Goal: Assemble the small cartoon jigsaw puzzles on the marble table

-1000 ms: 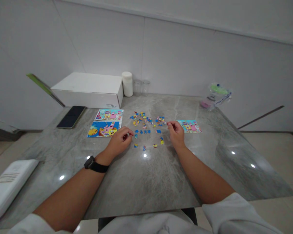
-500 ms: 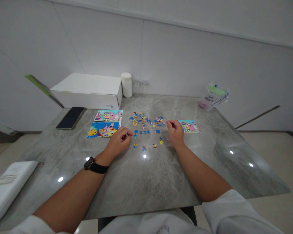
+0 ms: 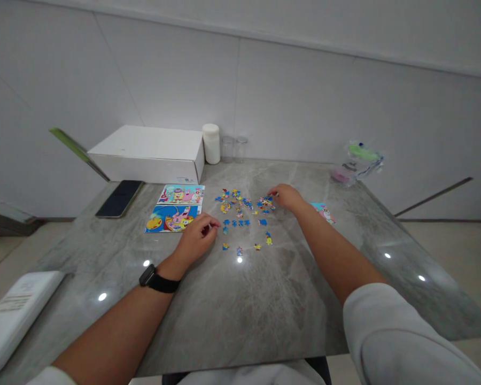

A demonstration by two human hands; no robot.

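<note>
Puzzle pieces on a glossy grey stone-look table

So, taking the middle of the spread as the clock centre, wall at 12; the pieces are small, flat and knobbly-edged, mostly blue and yellow, lying loose at the centre with a jumbled clump toward 1 o'clock; single ones sit spaced out toward 6.

Right hand is at 2, fingertips pinched nearly closed right by that clump; can't tell if a piece is in there; left hand is at 8, fingers loosely curled, thumb and index almost meeting; can't tell if it's gripping anything either.

Glossy cartoon sheets at 9, partly behind the left hand; slim black phone further out; boxy white carton at 10; smooth, rounded white bottle at 11; clear cylindrical glasses at 12; crinkly see-through bag at 2; picture card at 3, partly hidden by the right forearm.
</note>
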